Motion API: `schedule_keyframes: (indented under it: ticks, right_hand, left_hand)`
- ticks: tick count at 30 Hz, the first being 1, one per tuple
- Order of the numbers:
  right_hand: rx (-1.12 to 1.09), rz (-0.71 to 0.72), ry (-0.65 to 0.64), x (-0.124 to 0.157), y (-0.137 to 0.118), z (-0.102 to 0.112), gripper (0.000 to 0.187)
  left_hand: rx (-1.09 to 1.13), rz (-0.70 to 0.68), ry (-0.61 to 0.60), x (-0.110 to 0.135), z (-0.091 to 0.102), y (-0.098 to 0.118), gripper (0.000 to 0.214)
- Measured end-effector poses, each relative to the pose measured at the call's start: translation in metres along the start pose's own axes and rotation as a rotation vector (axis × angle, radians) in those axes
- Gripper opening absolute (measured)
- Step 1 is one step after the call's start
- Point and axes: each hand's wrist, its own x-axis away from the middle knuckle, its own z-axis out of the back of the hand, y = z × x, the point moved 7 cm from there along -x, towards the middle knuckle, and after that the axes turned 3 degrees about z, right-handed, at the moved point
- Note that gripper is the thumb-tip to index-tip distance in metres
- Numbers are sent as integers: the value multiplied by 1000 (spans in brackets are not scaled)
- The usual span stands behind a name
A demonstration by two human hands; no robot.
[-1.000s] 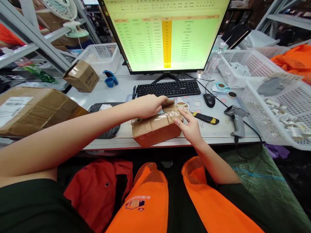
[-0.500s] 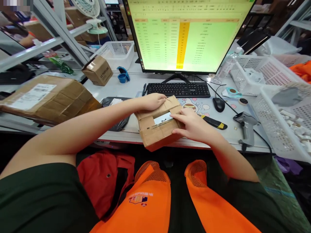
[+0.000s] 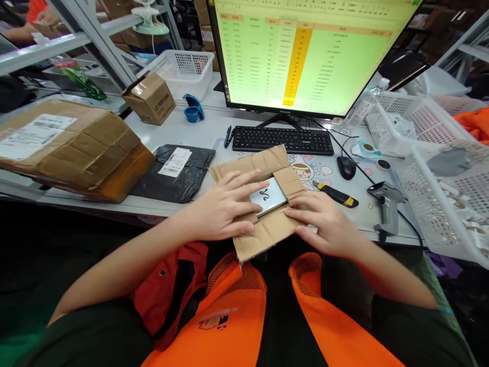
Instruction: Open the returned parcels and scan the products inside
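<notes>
A small cardboard box (image 3: 263,238) lies tilted at the table's front edge with its flaps folded outward. Inside the opening shows a pale, flat item (image 3: 272,196) with a dark curved mark; its kind cannot be made out. My left hand (image 3: 227,206) lies over the box's left side, fingers stretched out and apart, their tips reaching over the opening and the pale item. Gripping the right side of the box is my right hand (image 3: 321,219), its fingers on the flap edges and its thumb low at the front flap.
Behind the box stand a keyboard (image 3: 282,140) and a monitor (image 3: 305,61). To the right lie a mouse (image 3: 346,167), a utility knife (image 3: 338,195), a barcode scanner (image 3: 387,206) and white baskets (image 3: 431,188). On the left are a black parcel (image 3: 187,176) and a large taped carton (image 3: 76,148).
The box's front flap has been opened outward, baring more of the pale item. My left hand has moved from the back flap to the left side; my right hand has shifted right and down.
</notes>
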Motion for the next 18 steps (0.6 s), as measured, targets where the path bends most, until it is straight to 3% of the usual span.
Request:
schedule_keyframes:
  ticks: [1,3,6,9,11,14,16,18]
  right_hand:
    - [-30,-5,-101,-15,4,7,38]
    - [-91,-24,-272,-43,15,15,33]
    - [-187,-97,-350,-62,30,20,25]
    - [-214,-182,-116,-49,49,29,21]
    - [-287,-254,154,-24,69,32,21]
    - [-474,-421,411,21,104,19,23]
    - [-519,-491,400,38,117,12,26]
    - [-413,-464,291,37,110,22,25]
  left_hand:
    - [36,9,-3,11,-9,1,39]
    - [65,84,119,28,-22,-10,50]
    - [36,231,564,60,-30,-32,52]
    - [51,373,984,95,-45,-38,33]
    - [140,521,1107,105,-65,-40,44]
    - [434,625,1073,98,-96,-48,66]
    - [621,580,948,87,-113,-54,74]
    - [654,553,772,82,-126,-58,88]
